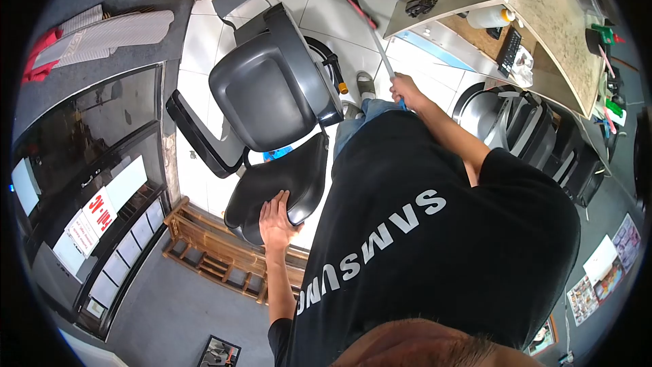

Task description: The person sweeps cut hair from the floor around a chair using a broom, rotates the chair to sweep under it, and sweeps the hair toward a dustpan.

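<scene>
My left hand (275, 221) lies on the backrest (277, 187) of a black padded barber-style chair (261, 92), near its edge, with the fingers stretched out flat on the padding. My right hand (406, 92) is closed around the grey handle of a broom (380, 46), close to its upper end beside my hip. The broom slants away from me, and its head (354, 5), pink-red with dark bristles, is over the white tiles beyond the chair. Part of the chair's round base (329, 61) shows beside the seat.
A wooden counter (445, 3) with a bottle (490, 16) and a remote-like black object (509, 51) stands at the right, black chairs (543, 136) beside it. A bamboo bench (217, 255) is behind the chair at lower left. Glass doors (88, 197) line the left.
</scene>
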Demonstrator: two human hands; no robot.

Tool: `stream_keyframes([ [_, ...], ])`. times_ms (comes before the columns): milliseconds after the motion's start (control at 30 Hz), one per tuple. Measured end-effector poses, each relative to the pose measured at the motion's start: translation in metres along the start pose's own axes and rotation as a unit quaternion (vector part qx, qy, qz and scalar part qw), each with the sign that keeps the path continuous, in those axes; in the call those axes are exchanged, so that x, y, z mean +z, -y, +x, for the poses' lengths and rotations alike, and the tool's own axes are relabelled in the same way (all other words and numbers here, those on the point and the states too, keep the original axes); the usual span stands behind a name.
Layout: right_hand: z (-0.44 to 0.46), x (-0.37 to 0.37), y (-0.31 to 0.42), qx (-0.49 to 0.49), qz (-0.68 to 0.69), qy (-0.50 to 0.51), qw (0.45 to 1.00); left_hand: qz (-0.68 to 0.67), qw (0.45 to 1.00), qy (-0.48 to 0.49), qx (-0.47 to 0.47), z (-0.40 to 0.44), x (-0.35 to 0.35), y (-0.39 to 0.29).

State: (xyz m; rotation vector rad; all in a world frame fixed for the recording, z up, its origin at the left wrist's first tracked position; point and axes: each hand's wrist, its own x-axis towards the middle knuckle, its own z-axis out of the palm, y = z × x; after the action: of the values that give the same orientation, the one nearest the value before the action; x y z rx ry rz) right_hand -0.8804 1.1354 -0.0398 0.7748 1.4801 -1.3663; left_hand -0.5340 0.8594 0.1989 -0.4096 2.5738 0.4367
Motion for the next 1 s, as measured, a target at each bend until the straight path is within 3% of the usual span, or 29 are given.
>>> stream_keyframes([
  [33,0.033,-0.008,-0.010,-0.085,-0.037,0.021,0.995,-0.002,1.000,-0.003,0.001,0.001,0.000,0.000],
  [100,0.089,-0.015,0.003,-0.158,-0.228,-0.033,0.960,-0.005,1.000,-0.007,0.003,0.001,-0.001,-0.002],
  [133,0.096,-0.017,0.024,-0.156,-0.373,-0.071,0.912,-0.006,1.000,-0.007,0.006,0.001,-0.002,-0.002],
  [200,0.137,-0.031,0.025,-0.143,-0.533,-0.156,0.819,-0.010,1.000,-0.008,0.011,0.001,-0.003,-0.003],
  [267,0.160,-0.054,0.000,-0.136,-0.586,-0.155,0.783,-0.004,1.000,0.003,0.002,0.000,-0.004,-0.002],
  [467,0.050,-0.102,-0.069,-0.036,-0.554,-0.009,0.832,-0.006,1.000,0.002,-0.004,0.001,-0.002,0.000],
  [567,0.019,-0.124,-0.082,-0.109,-0.509,-0.026,0.853,-0.007,1.000,0.011,-0.003,0.002,-0.002,0.003],
  [667,0.022,-0.103,-0.071,-0.199,-0.578,-0.042,0.790,-0.008,1.000,0.014,-0.001,0.002,0.000,0.004],
  [800,0.111,-0.049,-0.012,-0.250,-0.619,-0.050,0.743,-0.009,1.000,0.011,0.006,0.003,0.000,0.004],
  [833,0.105,-0.025,0.026,-0.188,-0.591,-0.022,0.784,-0.011,1.000,0.011,0.008,0.003,0.001,0.003],
  [933,0.226,-0.017,0.058,-0.313,-0.646,-0.066,0.694,-0.010,1.000,0.016,0.001,0.003,0.003,0.003],
  [1000,0.188,-0.001,0.096,-0.188,-0.592,-0.058,0.781,-0.003,1.000,0.017,-0.004,0.002,-0.002,0.000],
])
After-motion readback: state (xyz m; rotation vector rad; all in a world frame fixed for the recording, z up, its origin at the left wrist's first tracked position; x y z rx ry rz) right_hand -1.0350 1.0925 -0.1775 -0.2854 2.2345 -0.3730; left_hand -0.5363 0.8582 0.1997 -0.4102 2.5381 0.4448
